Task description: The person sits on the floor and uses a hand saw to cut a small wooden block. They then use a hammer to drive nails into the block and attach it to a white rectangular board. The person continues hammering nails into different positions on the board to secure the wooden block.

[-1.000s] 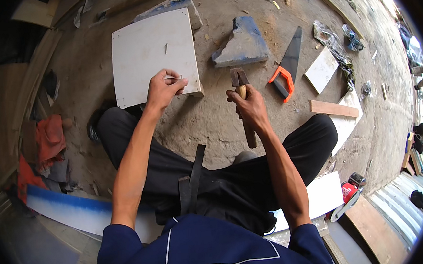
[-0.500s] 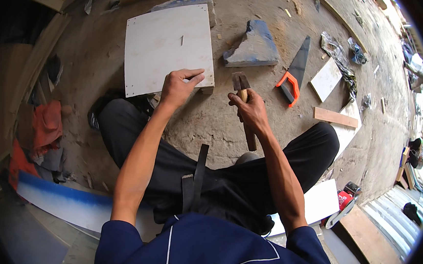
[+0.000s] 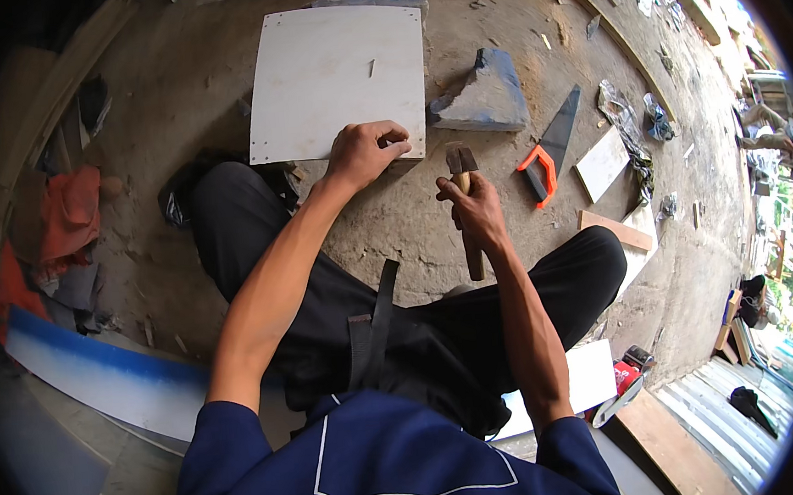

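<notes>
I sit cross-legged on a concrete floor. A square white panel (image 3: 334,77) lies flat in front of me, with a small nail standing in it near its right side. My left hand (image 3: 364,150) rests on the panel's near edge with the fingers curled, pinching something too small to make out. My right hand (image 3: 477,212) is shut on the wooden handle of a claw hammer (image 3: 461,165), head pointing away, held just right of the panel's near corner.
A grey-blue stone chunk (image 3: 487,94) lies right of the panel. A hand saw with an orange handle (image 3: 546,150) and wood offcuts (image 3: 604,164) sit further right. Red cloth (image 3: 68,215) lies on the left, a blue-edged board (image 3: 102,374) at lower left.
My left hand has slid along the panel's near edge and its fingers have curled in. The view has shifted, so the panel and hammer sit nearer the centre.
</notes>
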`<move>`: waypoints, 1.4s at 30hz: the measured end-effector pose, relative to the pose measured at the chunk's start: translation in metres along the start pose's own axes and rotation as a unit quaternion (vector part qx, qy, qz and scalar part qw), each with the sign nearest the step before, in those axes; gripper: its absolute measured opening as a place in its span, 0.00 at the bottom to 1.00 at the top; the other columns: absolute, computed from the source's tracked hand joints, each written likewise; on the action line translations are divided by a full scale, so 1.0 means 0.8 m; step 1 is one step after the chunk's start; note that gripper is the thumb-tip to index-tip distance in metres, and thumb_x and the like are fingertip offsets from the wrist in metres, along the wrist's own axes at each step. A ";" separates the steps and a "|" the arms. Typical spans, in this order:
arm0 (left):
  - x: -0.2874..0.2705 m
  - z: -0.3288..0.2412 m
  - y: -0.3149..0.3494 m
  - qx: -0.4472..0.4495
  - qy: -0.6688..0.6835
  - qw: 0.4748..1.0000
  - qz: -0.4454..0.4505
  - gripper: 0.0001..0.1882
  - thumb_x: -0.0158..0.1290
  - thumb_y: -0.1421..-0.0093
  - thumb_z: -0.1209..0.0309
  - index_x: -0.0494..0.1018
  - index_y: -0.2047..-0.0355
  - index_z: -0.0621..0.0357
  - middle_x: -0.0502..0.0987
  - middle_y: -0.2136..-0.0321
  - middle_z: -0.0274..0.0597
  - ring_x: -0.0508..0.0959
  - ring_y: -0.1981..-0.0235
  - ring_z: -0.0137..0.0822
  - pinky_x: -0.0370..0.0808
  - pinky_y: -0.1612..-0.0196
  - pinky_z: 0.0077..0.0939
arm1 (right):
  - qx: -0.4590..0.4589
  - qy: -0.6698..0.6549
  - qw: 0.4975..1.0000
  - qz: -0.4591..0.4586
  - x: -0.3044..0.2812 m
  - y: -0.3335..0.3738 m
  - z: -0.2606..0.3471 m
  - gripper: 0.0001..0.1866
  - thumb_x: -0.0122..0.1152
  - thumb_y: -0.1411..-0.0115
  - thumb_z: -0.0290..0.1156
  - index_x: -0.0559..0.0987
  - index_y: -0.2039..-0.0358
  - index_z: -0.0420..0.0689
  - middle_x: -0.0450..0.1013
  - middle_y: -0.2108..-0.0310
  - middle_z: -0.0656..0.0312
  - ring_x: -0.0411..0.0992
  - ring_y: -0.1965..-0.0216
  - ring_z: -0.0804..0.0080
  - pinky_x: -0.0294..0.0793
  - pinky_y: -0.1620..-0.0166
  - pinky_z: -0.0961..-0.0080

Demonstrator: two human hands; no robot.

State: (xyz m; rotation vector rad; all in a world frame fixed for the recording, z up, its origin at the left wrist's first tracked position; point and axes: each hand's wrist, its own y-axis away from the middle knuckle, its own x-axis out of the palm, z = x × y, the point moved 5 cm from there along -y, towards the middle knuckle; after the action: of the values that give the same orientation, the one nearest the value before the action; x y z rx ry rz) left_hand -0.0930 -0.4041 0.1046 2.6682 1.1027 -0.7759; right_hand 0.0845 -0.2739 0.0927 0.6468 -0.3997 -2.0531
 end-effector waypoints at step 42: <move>0.007 -0.003 0.004 0.025 -0.009 1.000 0.012 0.09 0.60 0.43 0.66 0.81 0.65 0.57 0.83 0.69 0.44 0.83 0.69 0.39 0.77 0.64 0.30 | -0.026 -0.031 0.999 0.003 -0.007 -0.001 -0.003 0.19 0.66 0.40 0.44 0.74 0.65 0.39 0.77 0.76 0.63 0.68 0.82 0.82 0.69 0.80 0.79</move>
State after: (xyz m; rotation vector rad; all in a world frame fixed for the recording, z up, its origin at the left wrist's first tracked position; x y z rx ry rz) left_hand -0.0863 -0.4017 0.1037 2.7041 1.0589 -0.8317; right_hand 0.0880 -0.2691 0.0920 0.5514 -0.3820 -2.0748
